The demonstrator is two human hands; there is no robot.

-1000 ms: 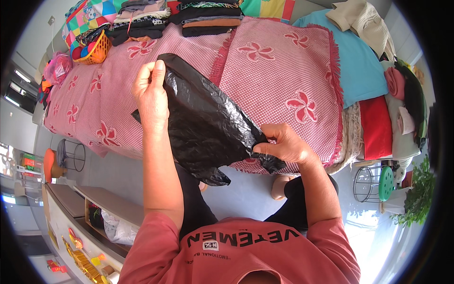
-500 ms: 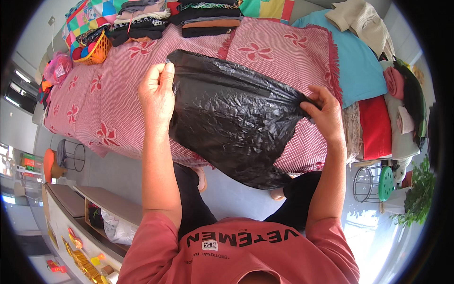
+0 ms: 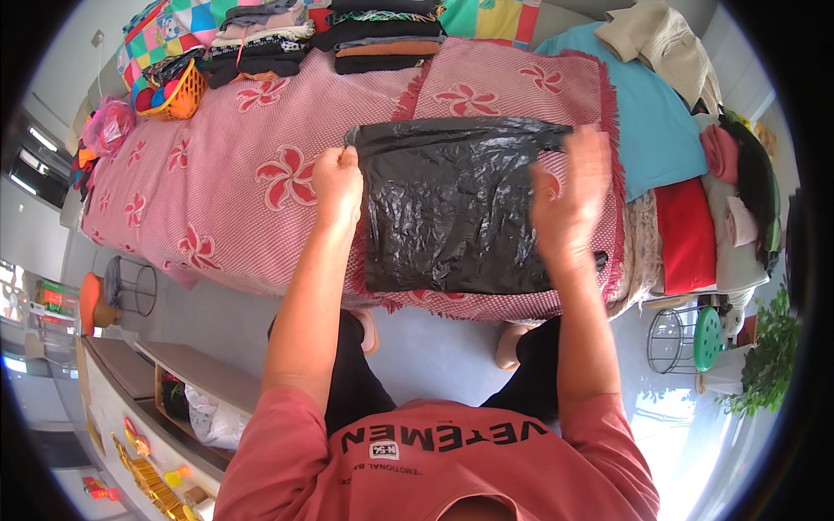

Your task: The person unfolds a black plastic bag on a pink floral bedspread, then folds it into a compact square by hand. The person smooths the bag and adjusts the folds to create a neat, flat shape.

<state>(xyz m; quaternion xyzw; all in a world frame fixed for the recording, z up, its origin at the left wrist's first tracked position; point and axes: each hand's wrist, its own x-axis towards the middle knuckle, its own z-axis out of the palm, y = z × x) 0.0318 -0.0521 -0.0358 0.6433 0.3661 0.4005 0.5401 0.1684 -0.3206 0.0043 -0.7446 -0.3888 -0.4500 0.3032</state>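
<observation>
The left hand (image 3: 337, 187) is closed, thumb against curled fingers, pinching the upper left corner of a black plastic bag (image 3: 452, 208). The right hand (image 3: 569, 204) is blurred, its fingers stretched out and its thumb apart from them; it looks open, over the bag's right edge, though whether it touches the plastic I cannot tell. Between the two hands the bag lies spread out, creased and shiny, over the front part of a pink blanket (image 3: 226, 156) with red flower shapes and a fringe. Beyond the bag, at the blanket's far side, stand a left stack of folded clothes (image 3: 258, 43) and, just beside it, a right stack of folded clothes (image 3: 382, 43). Left of these sits an orange basket (image 3: 187, 91) holding coloured balls, with a pink plastic bag (image 3: 109, 126) near it. To the right of the blanket lie a light blue cloth (image 3: 656, 130), a cream garment (image 3: 669, 48) partly over it, and a red cloth (image 3: 686, 234). Farther out, on the floor (image 3: 434, 352) at the right, a green stool seat (image 3: 708, 337) stands near a leafy plant (image 3: 773, 356). At lower left, a whitish plastic bag (image 3: 215, 418) sits in an open drawer.
</observation>
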